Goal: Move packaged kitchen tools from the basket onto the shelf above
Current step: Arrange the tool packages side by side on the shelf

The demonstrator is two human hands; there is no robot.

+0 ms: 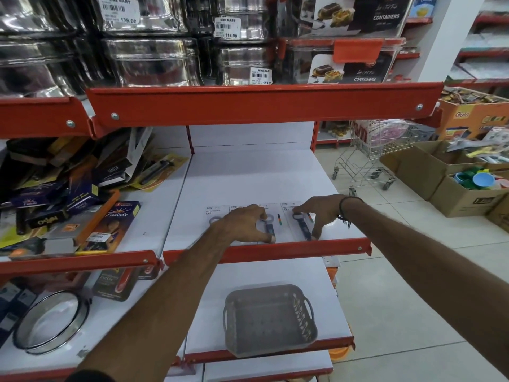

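Note:
Three white carded bottle-opener packs lie side by side near the front edge of the white shelf [248, 175]. My left hand [245, 224] rests flat on the left pack [217, 213] and the middle pack [271, 226], fingers spread. My right hand [316, 213] touches the right pack [298, 221], thumb at its near edge and fingers at its top. On the shelf below stands a grey plastic basket [270, 319] with handles; nothing shows inside it.
Boxed and carded kitchen goods [68, 194] are piled on the same shelf to the left. Steel tins and container boxes fill the shelf above. A round sieve [49, 323] lies lower left. A wire trolley [371, 153] and cardboard boxes [454, 183] stand on the aisle floor to the right.

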